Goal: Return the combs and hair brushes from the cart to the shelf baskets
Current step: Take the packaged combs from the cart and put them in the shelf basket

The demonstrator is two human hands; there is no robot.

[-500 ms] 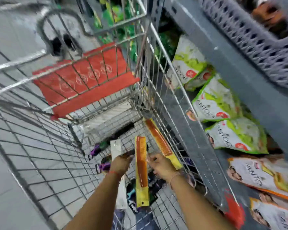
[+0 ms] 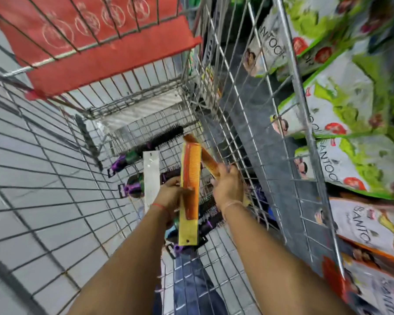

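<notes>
Both my arms reach down into a wire shopping cart point(image 2: 241, 123). My left hand point(image 2: 170, 196) grips an orange comb on a yellow card point(image 2: 190, 178) and a white packaged comb point(image 2: 151, 176), both held upright. A second orange comb point(image 2: 208, 160) is pinched in my right hand point(image 2: 228, 187) and leans toward the cart's right wall. On the cart floor lie several black round hair brushes with purple handles point(image 2: 150, 145), partly hidden behind the combs and hands.
The cart's red child-seat flap point(image 2: 114, 57) stands at the far end. Green and white packets point(image 2: 341, 114) fill the store shelf to the right, behind the cart wall. Grey floor tiles point(image 2: 32, 201) show through the wire on the left.
The view has dropped closer into the cart. My right hand has closed on the second orange comb and lifted it toward the other one. The shelf basket above has left the view.
</notes>
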